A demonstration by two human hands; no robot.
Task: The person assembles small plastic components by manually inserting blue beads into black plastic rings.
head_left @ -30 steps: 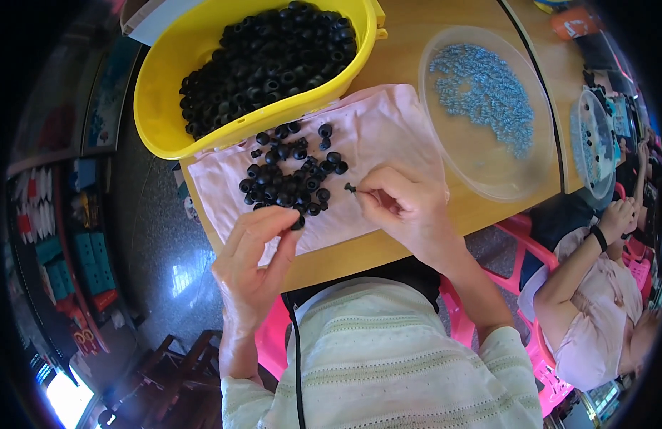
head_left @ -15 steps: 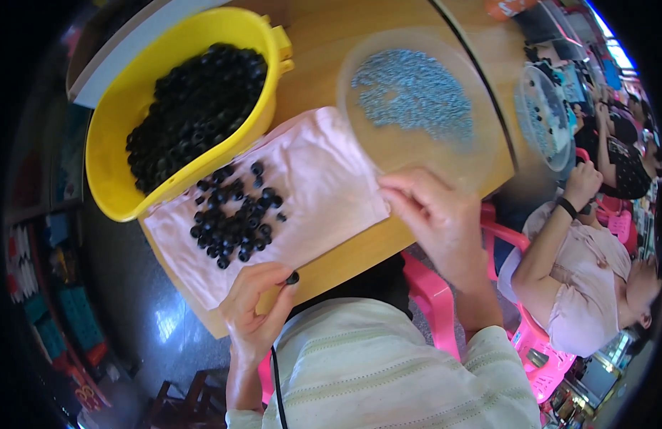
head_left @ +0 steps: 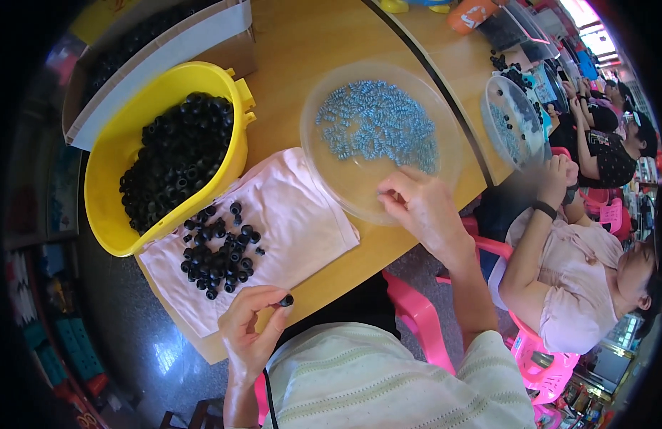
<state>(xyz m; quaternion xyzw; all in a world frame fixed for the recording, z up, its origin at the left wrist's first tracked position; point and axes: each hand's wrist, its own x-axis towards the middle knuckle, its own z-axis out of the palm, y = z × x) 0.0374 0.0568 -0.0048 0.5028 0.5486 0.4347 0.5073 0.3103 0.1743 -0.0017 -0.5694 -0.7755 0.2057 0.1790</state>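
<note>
Between the thumb and forefinger of my left hand [head_left: 246, 330] is a small black hollow plastic cap [head_left: 287, 300], held off the table's near edge. My right hand [head_left: 432, 213] is over the near side of a clear round bowl [head_left: 338, 187], thumb and forefinger pinched together. A tiny dark tip shows at those fingers, too small to make out. Blue coil springs [head_left: 377, 118] are spread on the bowl's far side. Left of the bowl a pink cloth [head_left: 302, 211] bears a loose pile of black caps [head_left: 220, 259]. A yellow basin [head_left: 101, 189] full of similar caps stands beside the cloth.
Behind the basin is a cardboard box [head_left: 234, 21] with dark parts in it. A black strip [head_left: 424, 53] crosses the wooden table. To the right sit other people, one in a pink top [head_left: 560, 279], near another clear bowl [head_left: 504, 139]. Pink chairs [head_left: 424, 314] stand close by.
My right hand has moved from the cloth's right edge to over the near part of the bowl. My left hand keeps the cap. The whole view has shifted, with table things lower and further left.
</note>
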